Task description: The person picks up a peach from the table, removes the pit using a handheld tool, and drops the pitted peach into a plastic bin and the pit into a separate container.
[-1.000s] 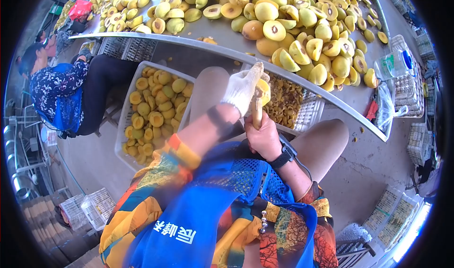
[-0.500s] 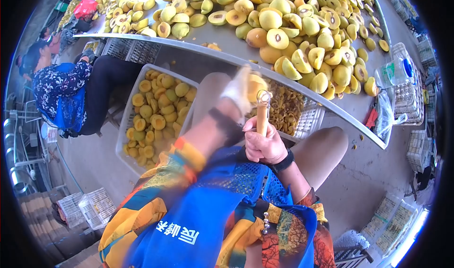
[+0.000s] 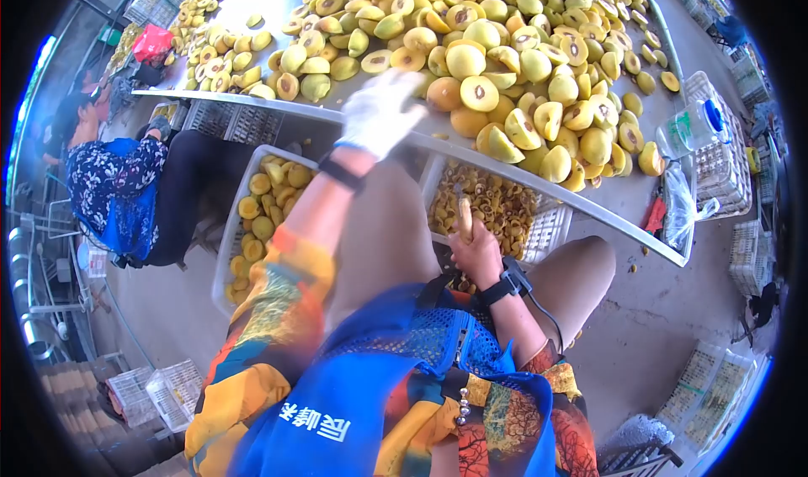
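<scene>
My left hand [image 3: 380, 117], in a white glove and blurred, is over the metal table's near edge [image 3: 471, 153]. Its fingers look spread, with nothing visible in them, just short of the halved yellow fruit [image 3: 480, 92]. Lower down, my bare right hand [image 3: 478, 254] is closed round the wooden handle of a tool [image 3: 465, 219], which points up. Beneath the table edge, behind the tool, stands a white crate holding small cut fruit pieces [image 3: 497, 199]. Another white crate, with yellow fruit halves [image 3: 265, 204], is left of my legs, partly hidden by my left arm.
A seated person in a blue apron [image 3: 118, 191] is at the left. On the table's right side are a plastic jug [image 3: 694, 129] and a clear bag [image 3: 680, 208]. Stacked crates [image 3: 715, 161] stand beyond it, and others [image 3: 703, 393] lie at lower right.
My left hand has moved up and left from beside the tool to the table edge, away from the yellow fruit it held. My right hand has lowered slightly with the tool.
</scene>
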{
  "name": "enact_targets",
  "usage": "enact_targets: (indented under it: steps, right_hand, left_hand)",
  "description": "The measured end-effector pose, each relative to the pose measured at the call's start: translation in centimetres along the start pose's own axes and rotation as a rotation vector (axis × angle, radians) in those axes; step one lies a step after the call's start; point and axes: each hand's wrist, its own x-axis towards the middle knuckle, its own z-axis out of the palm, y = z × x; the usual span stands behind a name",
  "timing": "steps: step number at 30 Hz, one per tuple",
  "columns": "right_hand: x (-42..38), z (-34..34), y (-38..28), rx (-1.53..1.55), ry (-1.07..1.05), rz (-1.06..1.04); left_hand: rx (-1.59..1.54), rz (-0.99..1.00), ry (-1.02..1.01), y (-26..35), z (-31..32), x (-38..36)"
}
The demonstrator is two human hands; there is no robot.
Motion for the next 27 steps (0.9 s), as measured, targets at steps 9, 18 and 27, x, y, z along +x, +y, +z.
enact_targets:
  steps: [9, 18, 27]
  right_hand:
    - [-2.3, -2.7, -0.7, 0.071, 0.059, 0.054]
    - [-2.8, -3.4, -6.7, 0.045, 0.153, -0.228]
    - [-3.1, -3.5, -6.8, -0.028, 0.154, -0.215]
  left_hand:
    - [-0.281, -0.033, -0.120, 1.6, 5.3, 3.7]
    - [-1.919, -0.761, -0.121, 4.6, -1.2, -5.0]
    - [-1.656, -0.775, -0.044, 8.5, 0.7, -7.3]
